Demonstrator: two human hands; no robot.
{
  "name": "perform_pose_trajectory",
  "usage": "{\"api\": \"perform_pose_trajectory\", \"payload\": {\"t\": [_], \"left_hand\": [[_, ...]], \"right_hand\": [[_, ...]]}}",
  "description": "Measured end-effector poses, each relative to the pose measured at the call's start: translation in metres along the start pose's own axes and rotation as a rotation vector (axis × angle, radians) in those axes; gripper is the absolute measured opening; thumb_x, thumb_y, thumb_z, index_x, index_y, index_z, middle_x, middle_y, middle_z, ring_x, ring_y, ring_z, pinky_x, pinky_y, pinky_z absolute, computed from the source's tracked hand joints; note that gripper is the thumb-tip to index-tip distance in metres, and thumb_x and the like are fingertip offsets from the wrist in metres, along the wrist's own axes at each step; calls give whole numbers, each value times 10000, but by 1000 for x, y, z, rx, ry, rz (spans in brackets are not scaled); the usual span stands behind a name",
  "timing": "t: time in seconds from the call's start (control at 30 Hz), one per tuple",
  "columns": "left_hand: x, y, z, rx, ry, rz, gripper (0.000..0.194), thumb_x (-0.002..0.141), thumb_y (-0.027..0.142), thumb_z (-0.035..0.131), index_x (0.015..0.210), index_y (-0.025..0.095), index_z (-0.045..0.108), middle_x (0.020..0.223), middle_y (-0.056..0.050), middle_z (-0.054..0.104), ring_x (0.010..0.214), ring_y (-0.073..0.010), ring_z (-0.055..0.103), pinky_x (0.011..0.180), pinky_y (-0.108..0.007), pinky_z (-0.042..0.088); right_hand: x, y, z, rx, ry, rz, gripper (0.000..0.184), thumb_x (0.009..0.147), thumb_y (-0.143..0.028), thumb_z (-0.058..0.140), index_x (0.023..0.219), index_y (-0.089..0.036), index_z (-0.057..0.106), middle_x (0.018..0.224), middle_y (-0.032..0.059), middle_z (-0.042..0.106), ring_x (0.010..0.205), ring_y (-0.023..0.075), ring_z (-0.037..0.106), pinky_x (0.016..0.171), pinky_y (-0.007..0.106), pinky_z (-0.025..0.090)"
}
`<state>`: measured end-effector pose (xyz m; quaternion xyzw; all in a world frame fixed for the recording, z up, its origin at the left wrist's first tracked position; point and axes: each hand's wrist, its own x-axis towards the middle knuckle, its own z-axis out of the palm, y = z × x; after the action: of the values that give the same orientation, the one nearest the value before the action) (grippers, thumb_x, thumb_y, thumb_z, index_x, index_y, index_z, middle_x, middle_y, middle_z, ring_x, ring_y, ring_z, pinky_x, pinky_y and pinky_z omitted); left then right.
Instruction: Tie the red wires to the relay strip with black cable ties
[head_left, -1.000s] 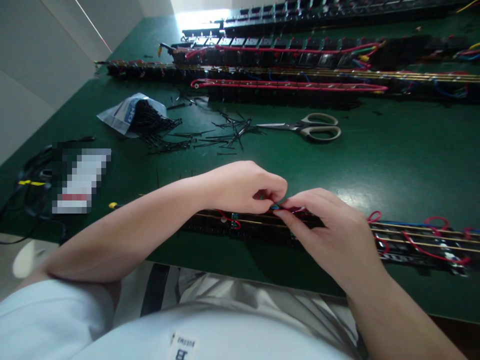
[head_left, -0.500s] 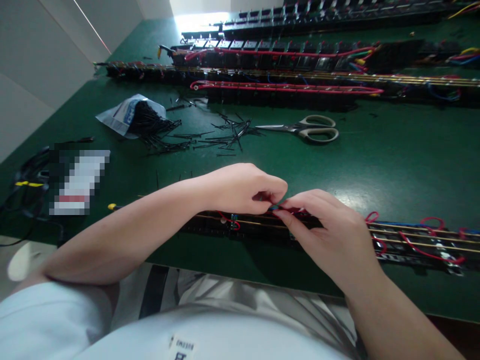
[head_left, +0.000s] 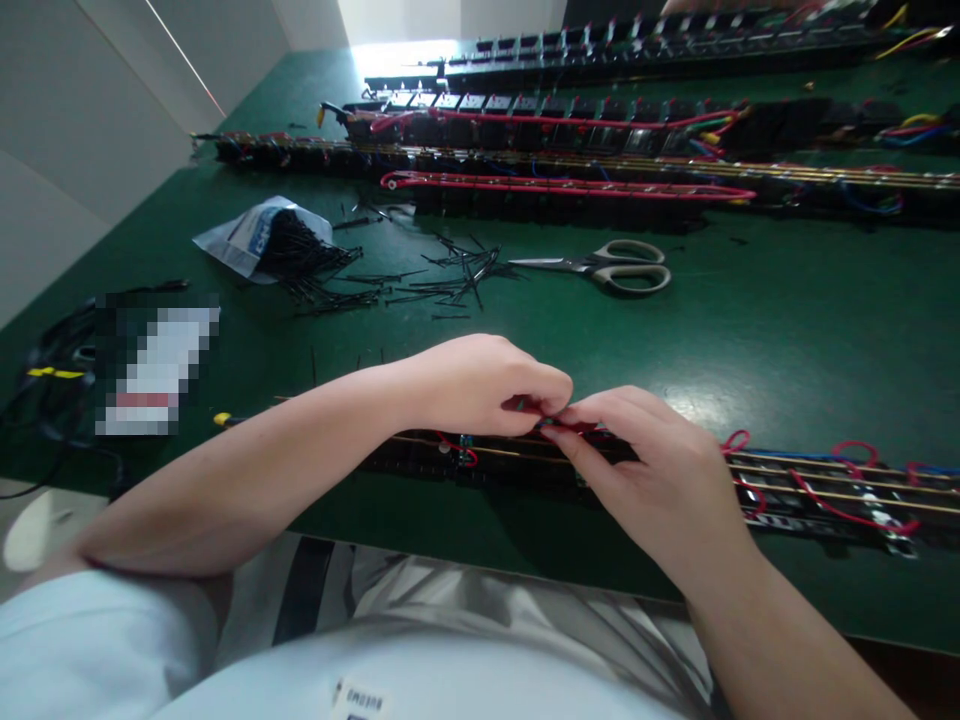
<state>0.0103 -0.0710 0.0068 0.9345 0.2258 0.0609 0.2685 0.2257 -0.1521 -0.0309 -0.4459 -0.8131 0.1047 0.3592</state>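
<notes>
My left hand [head_left: 480, 385] reaches across from the left, its thumb and forefinger pinched together. Coming from the other side, my right hand [head_left: 664, 455] pinches with thumb and forefinger at the same spot, so the fingertips of both hands nearly touch. Thin blue and red wires run in between the fingertips; most of what they grip is hidden. Beneath both hands lies a long black strip assembly [head_left: 821, 505] with brass-coloured rods, red wire loops [head_left: 855, 450] and a blue wire along it. My left forearm covers much of its left part.
Grey-handled scissors [head_left: 600, 270] lie beyond the hands, beside loose black cable ties [head_left: 465, 270]. An opened plastic bag [head_left: 244, 235] spills more ties. Similar wired assemblies [head_left: 570, 187] lie across the back of the green table [head_left: 787, 320]. A black cable coil [head_left: 56, 330] sits at left.
The view has tilted slightly, so the table's contents sit a little lower. Both hands stay pinched at the same spot, with only slight finger movement.
</notes>
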Motion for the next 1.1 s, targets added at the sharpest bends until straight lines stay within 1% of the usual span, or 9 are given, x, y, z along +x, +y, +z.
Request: {"api": "perform_pose_trajectory", "payload": {"t": [0.27, 0.43, 0.6, 0.77, 0.97, 1.1], "left_hand": [[-1, -1, -2, -11, -1, -2, 166, 925, 190, 578, 947, 222, 739, 872, 26, 761, 772, -127, 639, 726, -230, 415], [0, 0, -1, 24, -5, 11, 174, 929, 187, 575, 961, 228, 742, 885, 22, 769, 789, -134, 648, 734, -234, 416], [0, 1, 0, 95, 11, 16, 158, 931, 188, 569, 916, 235, 718, 798, 27, 714, 725, -133, 586, 686, -242, 383], [0, 1, 0, 88, 22, 14, 136, 924, 189, 575, 884, 230, 699, 755, 34, 677, 692, -127, 547, 661, -245, 361], [1, 2, 0, 91, 17, -24, 158, 933, 199, 577, 943, 229, 732, 814, 27, 746, 732, -136, 625, 686, -249, 383], [1, 2, 1, 123, 15, -16, 181, 958, 211, 578, 973, 248, 754, 873, 25, 796, 765, -143, 677, 708, -247, 409]], "right_hand": [[-2, 0, 1, -12, 0, 1, 93, 992, -218, 680, 920, -256, 724, 880, 43, 802, 802, 241, 750, 700, 380, 564], [-3, 2, 2, -26, -1, 6, 82, 993, -224, 683, 929, -256, 725, 889, 43, 805, 813, 240, 750, 720, 388, 563], [-4, 3, 1, -36, 0, 0, 89, 982, -223, 684, 919, -270, 726, 872, 36, 804, 794, 241, 746, 730, 399, 557], [-3, 3, 1, -42, -6, -27, 99, 975, -196, 673, 914, -266, 708, 857, 32, 796, 781, 238, 737, 704, 392, 540], [-2, 2, 1, -35, -10, -33, 117, 961, -162, 680, 893, -257, 674, 846, 29, 773, 810, 241, 731, 697, 384, 535], [0, 1, 1, -23, -23, -27, 127, 962, -158, 681, 889, -260, 662, 846, 28, 767, 813, 240, 724, 694, 384, 536]]}}
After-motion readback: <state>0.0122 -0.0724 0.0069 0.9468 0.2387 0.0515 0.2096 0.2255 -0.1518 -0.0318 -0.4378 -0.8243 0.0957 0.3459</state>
